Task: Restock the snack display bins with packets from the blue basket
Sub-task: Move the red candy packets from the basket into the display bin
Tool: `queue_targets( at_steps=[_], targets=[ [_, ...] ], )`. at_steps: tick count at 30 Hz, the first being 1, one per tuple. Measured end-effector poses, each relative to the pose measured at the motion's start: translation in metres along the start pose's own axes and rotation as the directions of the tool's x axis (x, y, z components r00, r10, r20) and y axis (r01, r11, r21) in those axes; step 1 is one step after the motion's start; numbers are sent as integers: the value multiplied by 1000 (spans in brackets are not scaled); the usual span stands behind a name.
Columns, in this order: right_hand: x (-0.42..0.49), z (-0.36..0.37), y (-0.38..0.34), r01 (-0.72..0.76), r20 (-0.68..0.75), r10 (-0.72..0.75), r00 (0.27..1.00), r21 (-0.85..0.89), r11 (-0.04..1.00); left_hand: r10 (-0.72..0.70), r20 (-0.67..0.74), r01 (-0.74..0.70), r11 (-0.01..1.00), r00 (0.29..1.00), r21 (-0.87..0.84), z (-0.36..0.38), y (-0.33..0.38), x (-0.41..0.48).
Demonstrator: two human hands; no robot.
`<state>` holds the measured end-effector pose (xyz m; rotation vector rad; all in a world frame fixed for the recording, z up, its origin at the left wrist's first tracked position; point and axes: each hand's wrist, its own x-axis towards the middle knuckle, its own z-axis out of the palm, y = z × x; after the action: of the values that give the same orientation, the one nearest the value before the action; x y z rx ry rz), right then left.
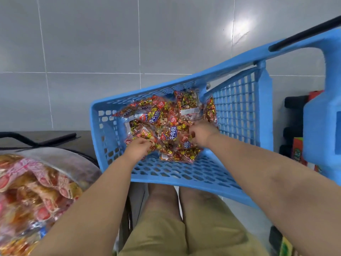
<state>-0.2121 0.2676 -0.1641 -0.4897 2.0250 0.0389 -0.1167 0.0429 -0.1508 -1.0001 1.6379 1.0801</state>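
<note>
A blue plastic basket point(186, 174) stands on the floor in front of my legs. Inside it lies a heap of clear snack packets point(166, 124) filled with red and yellow wrapped sweets. Both of my arms reach down into the basket. My left hand point(137, 147) grips the near left edge of the heap with curled fingers. My right hand point(202, 133) pinches a packet on the heap's right side. The fingertips of both hands are partly hidden by the packets.
A display bin point(60, 157) with pink and orange snack packets point(33, 189) sits at the lower left. The basket's tall blue handle frame point(321, 115) rises at the right, with dark shelving and boxes point(297, 148) behind it. Grey floor tiles point(92, 43) lie beyond.
</note>
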Motion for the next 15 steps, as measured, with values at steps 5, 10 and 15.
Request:
queue_targets(
  at_steps=[5, 10, 15],
  targets=[
    [-11, -22, -13, 46, 4, -63, 998, 642, 765, 105, 70, -81, 954, 992, -289, 6, 13, -14],
    [-7, -23, -42, 19, 22, -91, 996, 901, 433, 116, 54, -65, 820, 992, -568, 14, 22, -16],
    [22, -14, -34, -68, -116, 257, 959, 790, 610, -22, -136, -63, 804, 990, -591, 7, 10, -3]
  ],
)
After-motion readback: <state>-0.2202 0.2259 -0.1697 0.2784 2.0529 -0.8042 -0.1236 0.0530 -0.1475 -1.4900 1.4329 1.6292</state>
